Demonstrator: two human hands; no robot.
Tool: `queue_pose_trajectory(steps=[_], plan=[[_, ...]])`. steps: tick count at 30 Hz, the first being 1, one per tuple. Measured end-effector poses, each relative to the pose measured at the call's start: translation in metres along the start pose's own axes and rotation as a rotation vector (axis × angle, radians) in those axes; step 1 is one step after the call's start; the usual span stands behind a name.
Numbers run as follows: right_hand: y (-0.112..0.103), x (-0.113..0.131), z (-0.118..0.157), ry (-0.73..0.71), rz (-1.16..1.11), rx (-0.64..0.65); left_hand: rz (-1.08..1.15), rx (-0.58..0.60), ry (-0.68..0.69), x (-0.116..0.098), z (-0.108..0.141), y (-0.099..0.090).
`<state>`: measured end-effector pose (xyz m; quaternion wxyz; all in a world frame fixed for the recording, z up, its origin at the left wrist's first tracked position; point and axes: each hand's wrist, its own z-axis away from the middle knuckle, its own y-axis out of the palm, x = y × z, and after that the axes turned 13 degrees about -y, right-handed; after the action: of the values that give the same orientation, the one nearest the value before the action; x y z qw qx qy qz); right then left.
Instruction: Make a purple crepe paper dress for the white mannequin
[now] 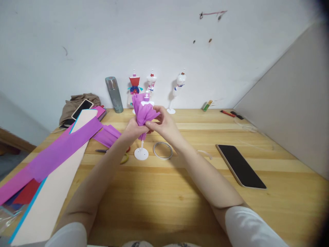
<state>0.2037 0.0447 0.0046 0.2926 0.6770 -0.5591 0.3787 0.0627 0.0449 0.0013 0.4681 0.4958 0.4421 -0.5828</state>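
A small white dress form (141,154) stands upright on its round base near the middle of the table. Purple crepe paper (144,111) is wrapped round its body and gathered at the waist. My left hand (135,127) is closed round the gathered paper from the left. From the right, my right hand (163,121) pinches the paper between thumb and fingers at the waist. Just right of the base lies a ring of thin wire or tape (162,150). Scissors (125,158) lie partly hidden under my left forearm, beside a loose purple paper piece (108,135).
Several decorated dress forms (181,80) and a grey-green flask (114,96) stand along the wall. Paper strips and a long white board (69,171) cover the left side. A tablet or large phone (240,166) lies at right. A glue stick (207,105) and pens (227,113) lie at the back.
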Motion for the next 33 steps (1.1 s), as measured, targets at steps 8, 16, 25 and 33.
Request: queue_pose_trajectory(steps=[8, 16, 25, 33], plan=[[0.008, 0.001, 0.002, -0.117, 0.398, -0.088, -0.074, -0.025, 0.056, 0.003, -0.003, -0.005], [0.005, 0.007, 0.003, -0.006, 0.162, -0.023, -0.08, 0.184, 0.047, 0.014, -0.008, -0.021], [0.002, 0.011, 0.002, -0.031, -0.027, -0.066, -0.022, 0.243, 0.092, 0.019, -0.013, -0.022], [0.004, 0.012, 0.004, 0.007, 0.121, -0.037, -0.055, 0.193, 0.1, 0.015, -0.01, -0.016]])
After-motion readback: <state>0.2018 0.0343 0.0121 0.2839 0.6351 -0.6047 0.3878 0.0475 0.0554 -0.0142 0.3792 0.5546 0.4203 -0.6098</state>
